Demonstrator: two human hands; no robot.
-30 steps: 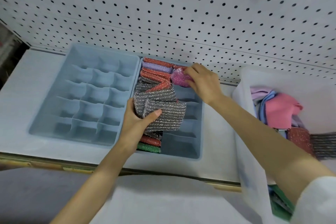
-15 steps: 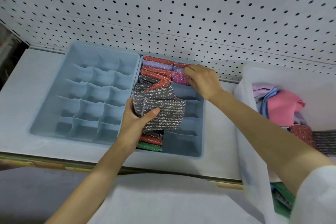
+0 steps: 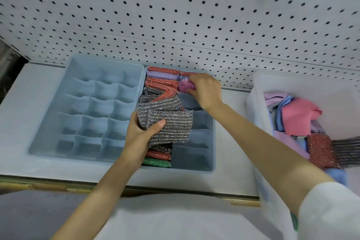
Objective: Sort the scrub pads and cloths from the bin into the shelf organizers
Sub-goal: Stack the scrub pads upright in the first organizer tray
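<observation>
Pushing down a bit more, the right hand (image 3: 206, 91) pinches the pink scrub pad (image 3: 184, 86) into a back slot of the right blue organizer (image 3: 194, 159). The left hand (image 3: 139, 135) still grips the grey scrub pads (image 3: 172, 125) over the same organizer. Cloths (image 3: 296, 117) lie in the white bin (image 3: 257, 91).

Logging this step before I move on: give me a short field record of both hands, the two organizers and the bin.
left hand: grips a bundle of grey scrub pads over the right organizer
right hand: pinches a pink scrub pad at that organizer's far end
right organizer: left column packed with red, purple, grey and green pads
left organizer: grid of small compartments, alongside
bin: at right, holds cloths and a red scrub pad
</observation>
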